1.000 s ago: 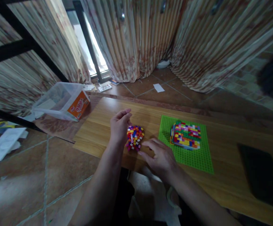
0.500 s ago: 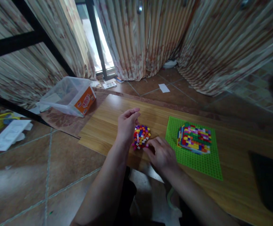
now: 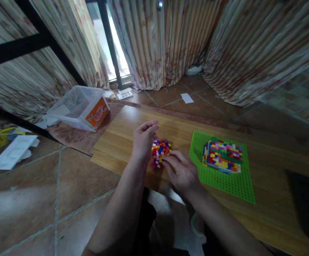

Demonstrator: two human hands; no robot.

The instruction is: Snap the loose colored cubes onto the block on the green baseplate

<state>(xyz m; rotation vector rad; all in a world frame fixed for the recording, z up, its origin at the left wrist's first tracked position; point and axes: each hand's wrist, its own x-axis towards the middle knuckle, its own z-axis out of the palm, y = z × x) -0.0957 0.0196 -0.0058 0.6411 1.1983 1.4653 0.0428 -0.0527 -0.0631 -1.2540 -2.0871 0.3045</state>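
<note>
A heap of small building bricks in many colours lies on the wooden table. Beside its left edge I hold my left hand raised, thumb and fingers drawn together; what they hold, if anything, is hidden. My right hand reaches into the heap's right side, its thumb and forefinger pinched together; whatever is between the tips is too small to name. To the right, a block of stacked coloured bricks stands on a green studded baseplate.
A clear plastic bin with an orange label sits on the floor past the table's left end. A dark flat object lies at the table's right. Striped curtains hang behind, and a white paper is on the tiles.
My right hand's fingertips have moved slightly up and further into the brick heap. My left hand stays nearly in place. The view has shifted a little.
</note>
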